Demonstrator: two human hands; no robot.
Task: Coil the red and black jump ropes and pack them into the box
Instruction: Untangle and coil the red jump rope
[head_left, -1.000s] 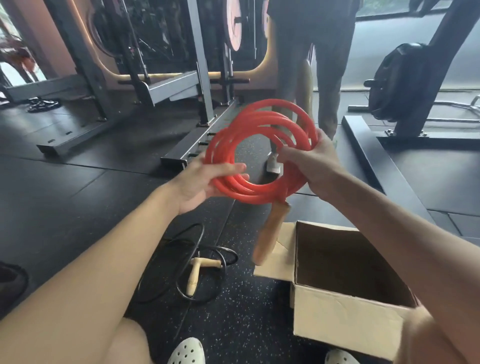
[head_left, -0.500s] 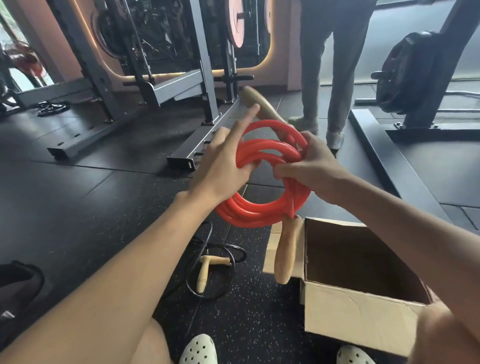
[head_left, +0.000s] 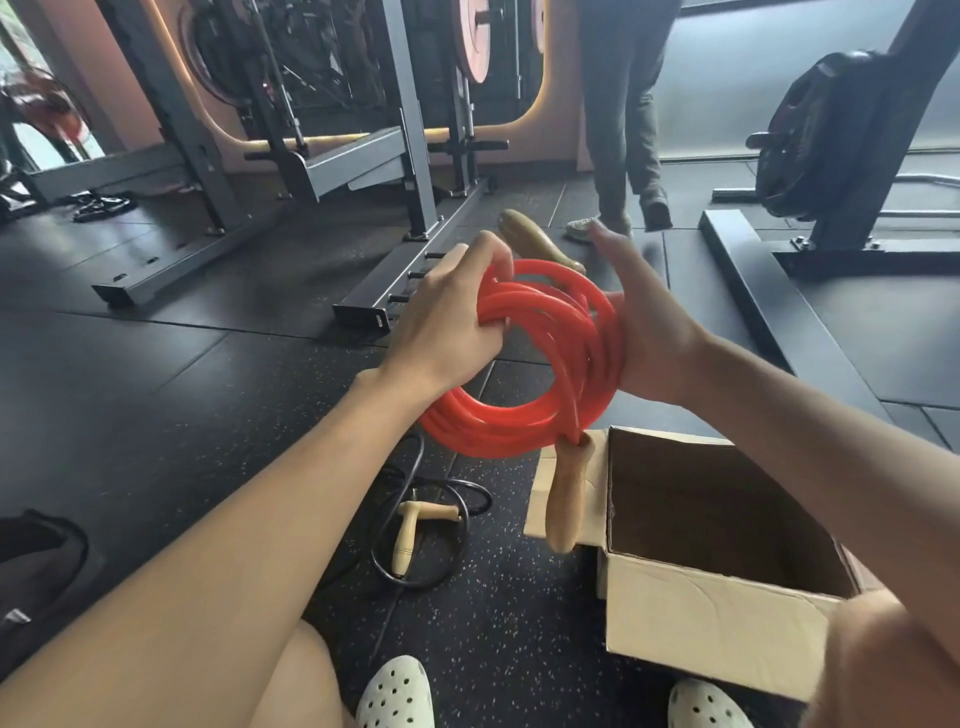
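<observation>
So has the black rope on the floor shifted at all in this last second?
No. Judged against the box, the black jump rope lies where it was: on the floor just left of the box's flap, looped loosely in the same shape.

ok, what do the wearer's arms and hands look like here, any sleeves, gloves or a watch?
The left arm and right arm are bare, with no sleeve in view. The left hand and right hand wear no gloves. No watch, band or ring shows on the sides facing the camera.
</observation>
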